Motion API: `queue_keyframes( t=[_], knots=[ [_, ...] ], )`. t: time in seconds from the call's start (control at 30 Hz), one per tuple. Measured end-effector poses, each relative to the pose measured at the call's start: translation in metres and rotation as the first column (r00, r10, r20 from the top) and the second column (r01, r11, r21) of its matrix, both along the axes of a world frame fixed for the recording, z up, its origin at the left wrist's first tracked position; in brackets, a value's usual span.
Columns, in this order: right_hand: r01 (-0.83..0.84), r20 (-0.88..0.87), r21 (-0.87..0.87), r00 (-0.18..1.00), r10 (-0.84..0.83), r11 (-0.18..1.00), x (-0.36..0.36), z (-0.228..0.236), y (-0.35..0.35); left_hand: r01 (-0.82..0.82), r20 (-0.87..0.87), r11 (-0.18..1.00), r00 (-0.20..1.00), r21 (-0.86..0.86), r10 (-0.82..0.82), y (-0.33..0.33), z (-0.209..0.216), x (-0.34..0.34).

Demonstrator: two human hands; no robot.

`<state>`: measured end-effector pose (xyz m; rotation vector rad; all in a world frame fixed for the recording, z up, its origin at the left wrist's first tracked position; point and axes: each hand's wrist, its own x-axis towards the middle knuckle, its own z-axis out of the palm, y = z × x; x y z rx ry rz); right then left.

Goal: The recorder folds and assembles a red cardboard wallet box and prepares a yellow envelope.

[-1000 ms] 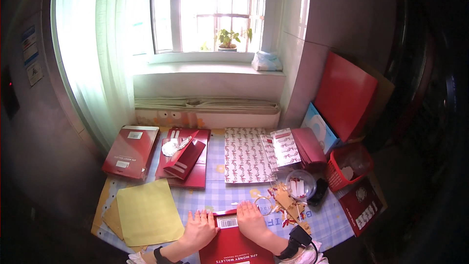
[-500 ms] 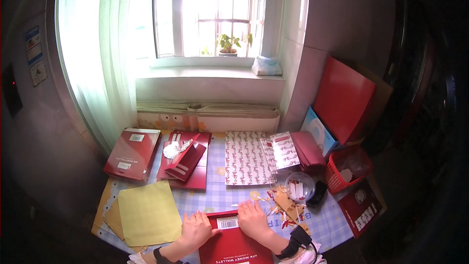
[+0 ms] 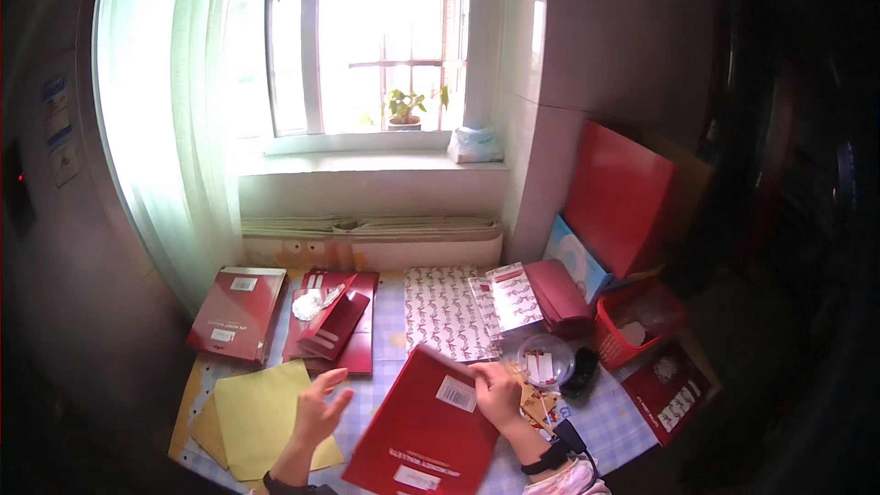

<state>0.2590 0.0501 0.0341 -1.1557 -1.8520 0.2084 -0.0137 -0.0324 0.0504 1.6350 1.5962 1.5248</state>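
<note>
My right hand (image 3: 500, 396) is closed on the upper right edge of a flat red pack (image 3: 417, 426). The pack bears a white barcode label near its top and a second white label lower down, and it tilts over the table's near side. To its left, my left hand (image 3: 319, 411) is raised with thumb and fingers apart, holding nothing. Beneath that hand lies a yellow sheet (image 3: 261, 422). Similar red packs (image 3: 240, 316) are stacked at the far left. Beside them, a folded red card piece (image 3: 335, 316) with a white decoration rests on red cards.
White sheets with a red pattern (image 3: 445, 312) lie at the back centre. A clear round tub (image 3: 545, 362), a dark object (image 3: 579, 376) and a red basket (image 3: 637, 325) stand at right. A large red box (image 3: 614, 197) leans against the wall. The checked tablecloth (image 3: 600, 422) covers the table.
The red pack, earlier lying under both hands, is now lifted and tilted to the right by my right hand. My left hand has let go and moved left. The view has shifted somewhat.
</note>
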Motion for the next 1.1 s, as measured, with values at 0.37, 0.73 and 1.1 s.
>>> queue_keyframes(
  t=[0.37, 0.73, 1.1],
  knots=[
    [-0.292, -0.769, -0.282, 0.639, -0.033, 0.914, -0.003, -0.033, 0.016, 0.073, 0.729, 0.972, 0.649, 0.225, -0.217, 0.017, -0.022, -0.019],
    [-0.603, -0.888, -0.251, 0.455, 0.069, 0.757, -0.004, -0.008, -0.004, 0.232, 0.723, 0.968, 0.654, 0.091, -0.225, 0.009, -0.005, -0.029],
    [-0.866, -0.989, -0.099, 0.139, 0.046, 0.491, 0.012, 0.006, -0.005, 0.478, 0.8, 0.871, 0.563, -0.111, -0.207, 0.001, -0.008, -0.028]
  ],
)
